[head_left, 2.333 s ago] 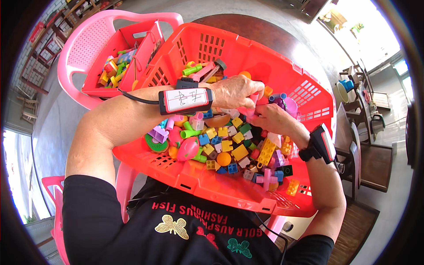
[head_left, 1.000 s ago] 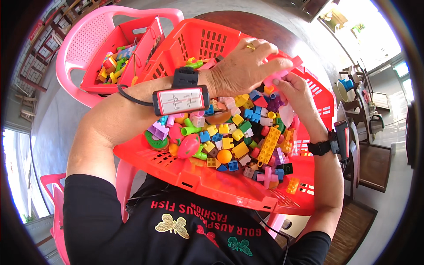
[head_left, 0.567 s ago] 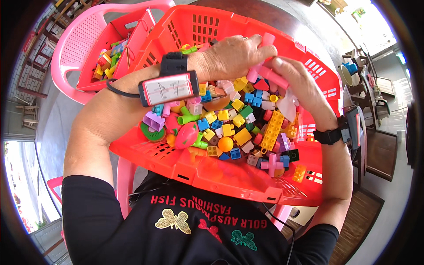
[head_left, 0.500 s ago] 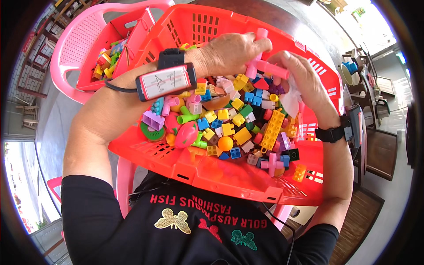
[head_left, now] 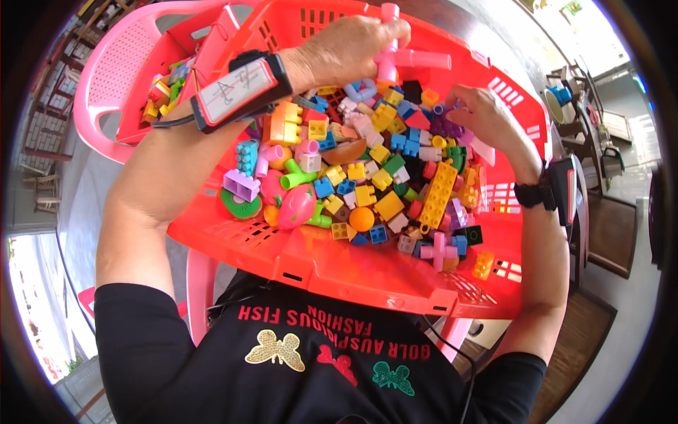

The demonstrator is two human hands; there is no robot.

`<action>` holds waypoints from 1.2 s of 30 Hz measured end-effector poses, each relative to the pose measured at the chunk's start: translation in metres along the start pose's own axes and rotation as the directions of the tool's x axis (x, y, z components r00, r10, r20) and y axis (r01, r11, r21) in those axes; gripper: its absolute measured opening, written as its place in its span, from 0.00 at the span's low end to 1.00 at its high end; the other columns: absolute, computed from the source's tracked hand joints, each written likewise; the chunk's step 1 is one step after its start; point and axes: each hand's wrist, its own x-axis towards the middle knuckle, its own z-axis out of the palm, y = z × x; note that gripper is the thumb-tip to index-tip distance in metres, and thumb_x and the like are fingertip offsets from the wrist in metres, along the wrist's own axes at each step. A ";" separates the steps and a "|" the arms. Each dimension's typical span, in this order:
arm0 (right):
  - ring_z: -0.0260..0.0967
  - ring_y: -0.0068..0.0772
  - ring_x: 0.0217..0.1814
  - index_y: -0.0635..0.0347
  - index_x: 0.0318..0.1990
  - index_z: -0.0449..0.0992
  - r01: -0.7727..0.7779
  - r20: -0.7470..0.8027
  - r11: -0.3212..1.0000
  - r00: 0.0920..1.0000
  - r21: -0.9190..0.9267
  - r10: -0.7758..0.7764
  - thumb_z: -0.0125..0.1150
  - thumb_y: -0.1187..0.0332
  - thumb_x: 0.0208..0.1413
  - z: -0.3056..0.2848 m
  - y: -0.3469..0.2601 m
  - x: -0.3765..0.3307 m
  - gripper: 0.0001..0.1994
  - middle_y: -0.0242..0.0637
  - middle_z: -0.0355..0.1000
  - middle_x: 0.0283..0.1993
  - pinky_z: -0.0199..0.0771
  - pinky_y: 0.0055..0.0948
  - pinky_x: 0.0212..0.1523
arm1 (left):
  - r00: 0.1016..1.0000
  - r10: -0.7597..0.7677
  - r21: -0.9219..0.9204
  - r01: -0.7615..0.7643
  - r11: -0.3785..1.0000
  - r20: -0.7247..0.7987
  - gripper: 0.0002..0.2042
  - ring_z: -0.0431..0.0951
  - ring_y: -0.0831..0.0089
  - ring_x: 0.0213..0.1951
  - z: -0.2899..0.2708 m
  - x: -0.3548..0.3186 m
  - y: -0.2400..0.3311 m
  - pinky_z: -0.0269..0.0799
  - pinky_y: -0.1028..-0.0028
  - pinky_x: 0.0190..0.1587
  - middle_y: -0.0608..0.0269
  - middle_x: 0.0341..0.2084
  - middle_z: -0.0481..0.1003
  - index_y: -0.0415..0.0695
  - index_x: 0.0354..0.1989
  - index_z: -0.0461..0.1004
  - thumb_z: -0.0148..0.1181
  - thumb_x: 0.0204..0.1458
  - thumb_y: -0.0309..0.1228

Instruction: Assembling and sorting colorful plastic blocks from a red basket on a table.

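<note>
A large red plastic basket (head_left: 311,272) lies in front of me, heaped with toy pieces. At its far side my left hand (head_left: 353,46) is closed around a pink pipe toy (head_left: 424,59), a straight tube with a side branch, raised above the heap. My right hand (head_left: 487,116) is at the right part of the heap with its fingers bent and a gap between them. Its fingertips are at a purple toy grape bunch (head_left: 446,124); I cannot tell if they touch it. A pale piece (head_left: 483,150) lies under that hand.
Around the hands lie a long yellow block (head_left: 438,194), an orange ball (head_left: 361,219), a pink toy fruit (head_left: 296,206) and a green pipe piece (head_left: 296,177). At the left, a pink chair (head_left: 113,63) bears a red box (head_left: 205,60) with more blocks.
My left hand has moved up and left with the pink pipe toy. My right hand has come away from that toy and is lower, by the toy grapes. The view of the basket has shifted slightly.
</note>
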 end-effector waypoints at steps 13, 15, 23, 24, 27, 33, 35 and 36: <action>0.71 0.43 0.41 0.60 0.47 0.70 0.013 0.125 0.992 0.992 -0.123 0.003 0.60 0.73 0.44 0.009 0.012 -0.004 0.18 0.46 0.72 0.37 0.70 0.36 0.41 | 0.939 -0.158 -0.077 0.190 0.979 0.306 0.21 0.79 0.59 0.29 -0.006 -0.006 -0.002 0.74 0.65 0.33 0.53 0.25 0.76 0.47 0.50 0.64 0.55 0.44 0.24; 0.72 0.43 0.41 0.61 0.45 0.72 0.008 0.110 0.982 0.994 -0.188 0.013 0.59 0.72 0.45 0.005 0.004 -0.007 0.16 0.44 0.73 0.38 0.72 0.34 0.41 | 0.944 -0.078 -0.185 0.143 0.972 0.321 0.20 0.78 0.59 0.28 -0.011 -0.002 0.005 0.73 0.65 0.32 0.55 0.21 0.76 0.38 0.48 0.64 0.51 0.41 0.21; 0.68 0.41 0.30 0.63 0.29 0.74 0.323 0.615 0.894 0.649 0.311 -0.448 0.60 0.68 0.41 0.010 -0.068 -0.028 0.09 0.40 0.71 0.27 0.68 0.34 0.32 | 0.933 -0.126 -0.002 0.135 0.991 0.338 0.22 0.78 0.58 0.29 0.008 -0.011 -0.007 0.73 0.64 0.32 0.53 0.25 0.76 0.47 0.51 0.64 0.56 0.44 0.26; 0.68 0.43 0.34 0.64 0.29 0.75 0.298 0.653 0.893 0.609 0.338 -0.451 0.60 0.67 0.40 0.014 -0.074 -0.032 0.10 0.43 0.71 0.32 0.68 0.36 0.36 | 0.922 -0.200 0.040 0.198 0.979 0.332 0.23 0.79 0.59 0.30 0.009 -0.009 -0.003 0.75 0.64 0.33 0.51 0.28 0.76 0.54 0.53 0.64 0.60 0.46 0.29; 0.68 0.44 0.36 0.64 0.30 0.76 0.276 0.720 0.933 0.596 0.231 -0.355 0.62 0.66 0.38 0.021 -0.080 -0.034 0.11 0.42 0.71 0.32 0.68 0.37 0.36 | 0.911 -0.096 -0.066 0.134 0.989 0.400 0.23 0.78 0.56 0.29 -0.009 -0.001 0.000 0.72 0.63 0.31 0.51 0.25 0.76 0.44 0.51 0.64 0.55 0.42 0.25; 0.70 0.49 0.36 0.59 0.29 0.77 0.365 0.700 0.924 0.632 0.111 -0.333 0.60 0.65 0.38 0.034 -0.067 -0.037 0.10 0.44 0.73 0.31 0.70 0.42 0.36 | 0.925 -0.160 -0.362 0.288 0.886 0.344 0.25 0.74 0.80 0.31 0.011 -0.003 -0.006 0.72 0.77 0.32 0.66 0.28 0.72 0.51 0.55 0.62 0.62 0.47 0.34; 0.70 0.48 0.36 0.59 0.29 0.77 0.413 0.682 0.906 0.638 0.088 -0.357 0.60 0.64 0.38 0.041 -0.066 -0.040 0.11 0.42 0.73 0.30 0.70 0.42 0.35 | 0.854 -0.219 -0.507 0.466 0.725 0.472 0.26 0.73 0.81 0.35 0.003 0.004 0.000 0.72 0.80 0.30 0.69 0.34 0.70 0.48 0.55 0.62 0.63 0.47 0.31; 0.70 0.48 0.37 0.59 0.29 0.77 0.452 0.661 0.887 0.637 0.096 -0.397 0.60 0.64 0.37 0.039 -0.071 -0.042 0.11 0.42 0.73 0.30 0.70 0.42 0.35 | 0.829 -0.233 -0.562 0.524 0.641 0.508 0.26 0.74 0.81 0.36 -0.002 0.002 0.003 0.73 0.80 0.30 0.67 0.35 0.70 0.48 0.55 0.62 0.63 0.46 0.30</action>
